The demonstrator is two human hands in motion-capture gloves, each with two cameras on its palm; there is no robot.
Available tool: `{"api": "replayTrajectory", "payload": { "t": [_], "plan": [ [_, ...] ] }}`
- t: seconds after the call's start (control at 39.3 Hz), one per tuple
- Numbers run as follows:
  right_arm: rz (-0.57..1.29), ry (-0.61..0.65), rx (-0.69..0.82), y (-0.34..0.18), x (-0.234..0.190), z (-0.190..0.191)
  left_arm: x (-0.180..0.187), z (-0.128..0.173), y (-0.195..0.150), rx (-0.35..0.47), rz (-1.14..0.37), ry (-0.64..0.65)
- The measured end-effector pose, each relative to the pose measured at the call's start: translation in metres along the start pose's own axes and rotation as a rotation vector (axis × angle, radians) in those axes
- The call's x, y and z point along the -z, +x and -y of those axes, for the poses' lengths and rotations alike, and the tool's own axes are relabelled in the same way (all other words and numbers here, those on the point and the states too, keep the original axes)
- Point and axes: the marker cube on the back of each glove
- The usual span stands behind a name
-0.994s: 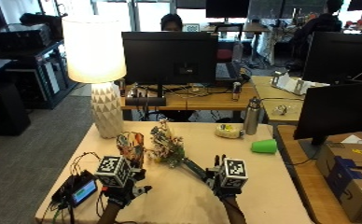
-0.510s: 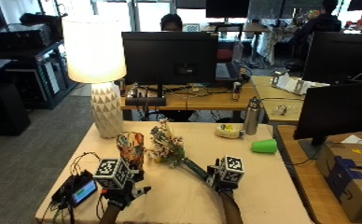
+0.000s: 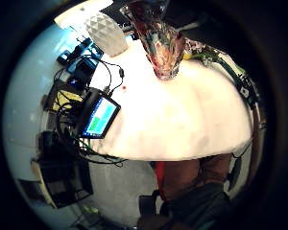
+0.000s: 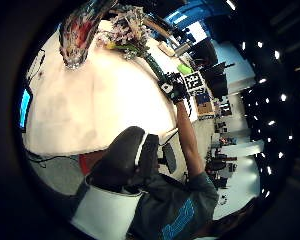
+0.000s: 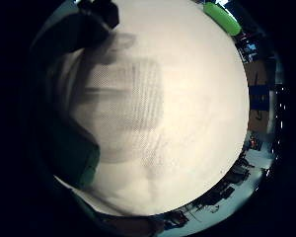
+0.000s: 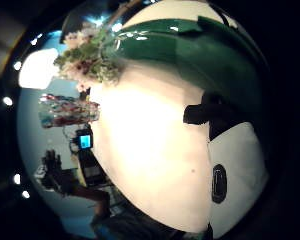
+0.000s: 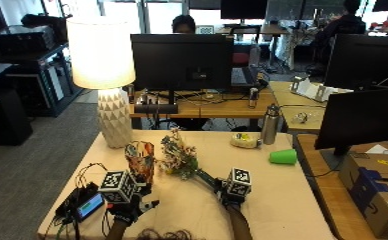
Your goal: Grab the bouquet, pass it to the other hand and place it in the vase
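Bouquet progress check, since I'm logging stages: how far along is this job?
Early. The right hand grips the bouquet by its stems, blooms beside the vase and low over the table. Pickup is under way. The left hand, open, holds nothing, so the handover and placing it in the empty vase remain.

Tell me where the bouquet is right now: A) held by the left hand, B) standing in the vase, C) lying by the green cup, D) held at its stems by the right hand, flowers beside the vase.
D: the right hand grips the bouquet at its stems, the flowers lie beside the vase, and the left hand holds nothing.
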Motion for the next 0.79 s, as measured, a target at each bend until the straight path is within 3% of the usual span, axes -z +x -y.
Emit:
{"api": "replayTrajectory", "payload": {
  "t": [0.1, 0.43, 0.61, 0.79],
  "plan": [
    [-0.113, -0.033, -0.164, 0.014, -0.014, 0.000, -0.001, 0.001, 0.001, 0.009, 0.001, 0.002],
    [-0.242, 0.148, -0.163, 0.011, -0.010, 0.006, 0.001, 0.004, 0.004, 0.001, 0.002, 0.008],
    [-0.191, 0.227, -0.164, 0.007, 0.006, 0.003, 0.012, 0.012, 0.012, -0.012, -0.024, 0.021],
    [0.065, 0.306, -0.154, -0.012, 0.044, -0.010, 0.042, 0.029, 0.035, -0.067, -0.119, 0.083]
  ]
}}
